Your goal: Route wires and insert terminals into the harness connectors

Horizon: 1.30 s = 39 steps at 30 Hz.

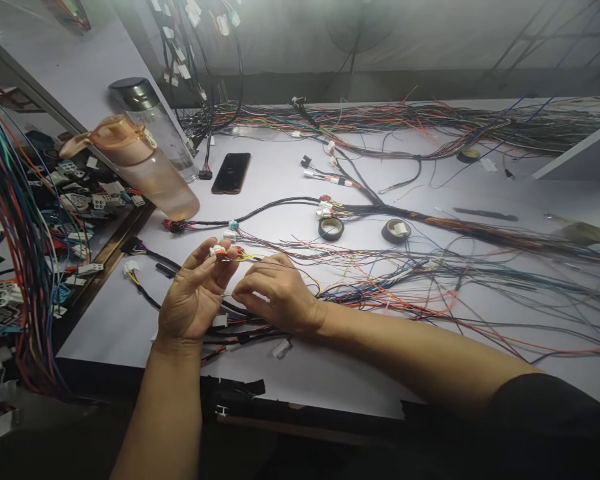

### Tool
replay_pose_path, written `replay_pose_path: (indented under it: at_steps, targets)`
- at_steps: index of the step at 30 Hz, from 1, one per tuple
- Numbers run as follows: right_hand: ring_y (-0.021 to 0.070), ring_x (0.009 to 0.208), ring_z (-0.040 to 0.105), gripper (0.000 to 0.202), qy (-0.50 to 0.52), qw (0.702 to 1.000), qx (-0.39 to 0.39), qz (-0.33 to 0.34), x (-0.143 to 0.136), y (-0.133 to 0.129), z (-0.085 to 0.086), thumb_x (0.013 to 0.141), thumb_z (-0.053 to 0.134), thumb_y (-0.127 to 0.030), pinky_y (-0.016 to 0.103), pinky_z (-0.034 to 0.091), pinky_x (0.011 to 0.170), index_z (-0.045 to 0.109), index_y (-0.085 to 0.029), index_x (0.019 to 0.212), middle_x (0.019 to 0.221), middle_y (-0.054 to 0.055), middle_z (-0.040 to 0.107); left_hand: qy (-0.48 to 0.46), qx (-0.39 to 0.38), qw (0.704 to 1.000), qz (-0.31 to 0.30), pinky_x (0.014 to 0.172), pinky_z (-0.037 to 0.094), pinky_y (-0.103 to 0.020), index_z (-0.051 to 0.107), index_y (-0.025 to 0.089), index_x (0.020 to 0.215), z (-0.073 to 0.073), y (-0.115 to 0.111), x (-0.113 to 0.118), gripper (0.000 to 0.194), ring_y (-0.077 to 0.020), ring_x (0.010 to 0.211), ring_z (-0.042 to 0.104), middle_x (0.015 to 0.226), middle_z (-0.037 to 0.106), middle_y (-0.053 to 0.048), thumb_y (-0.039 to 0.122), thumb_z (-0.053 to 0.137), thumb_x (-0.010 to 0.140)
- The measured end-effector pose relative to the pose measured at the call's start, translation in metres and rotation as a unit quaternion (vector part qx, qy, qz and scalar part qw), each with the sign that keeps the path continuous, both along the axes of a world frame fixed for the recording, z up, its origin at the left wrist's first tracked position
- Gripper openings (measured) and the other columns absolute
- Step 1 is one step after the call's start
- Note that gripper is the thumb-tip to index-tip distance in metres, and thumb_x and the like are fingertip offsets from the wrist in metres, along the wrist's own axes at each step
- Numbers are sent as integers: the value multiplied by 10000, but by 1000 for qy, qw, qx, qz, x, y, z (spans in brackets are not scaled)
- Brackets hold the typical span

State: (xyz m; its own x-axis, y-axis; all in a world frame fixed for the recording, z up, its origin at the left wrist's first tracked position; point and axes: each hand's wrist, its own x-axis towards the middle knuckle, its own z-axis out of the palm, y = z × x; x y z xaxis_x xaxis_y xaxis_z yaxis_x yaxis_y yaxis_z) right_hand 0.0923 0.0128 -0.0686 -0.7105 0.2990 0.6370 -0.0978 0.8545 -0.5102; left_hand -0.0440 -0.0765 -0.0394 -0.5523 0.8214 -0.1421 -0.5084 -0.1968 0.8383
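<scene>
Connector (219,251) held above white table (330,380) strewn with wires (430,273)

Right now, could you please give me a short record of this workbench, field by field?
Left hand: pinches a small connector with red and yellow wires, raised above the table
Right hand: fingertips closed on a thin wire end, beside the left hand
Table: white, strewn with loose multicoloured wires
Tape rolls: two, lying flat mid-table
Phone: dark, face up
Bottles: one peach, one clear with a dark cap, at the left edge
Connector tray: left, off the table
</scene>
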Motion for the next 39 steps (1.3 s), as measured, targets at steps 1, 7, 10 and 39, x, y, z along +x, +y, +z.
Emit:
replay_pose_path:
  at_steps: [1,7,10,39]
  targets:
    - [117,779,559,165,4,1000,-2,-1,0,0,0,944,536,-241,307,300,808,624,-190,814,800,-3,656,0,0,1000,1,915,525,-243,696,206,976,0,0,0,263,-153,980,661,1089,683,-47,105,696,733]
    - [117,780,552,160,5,1000,-4,-6,0,1,-2,942,538,-242,307,300,816,628,-192,819,799,-4,651,-10,2,1000,6,918,523,-244,697,183,1002,3,-1,0,260,-156,988,660,1093,686,-61,100,620,768]
    - [121,788,558,152,-3,1000,-9,-7,0,1,-2,945,542,-250,305,302,820,629,-194,834,804,1,655,-1,-1,1000,4,940,514,-261,699,182,1010,4,-1,1,268,-171,1012,654,1114,680,-67,110,626,762]
    - [111,741,551,148,53,998,-26,-10,0,3,-2,927,577,-243,305,309,777,627,-178,805,762,-18,648,-15,0,999,40,711,568,-177,707,204,924,-8,1,-6,362,-93,774,659,944,713,-4,196,856,594]
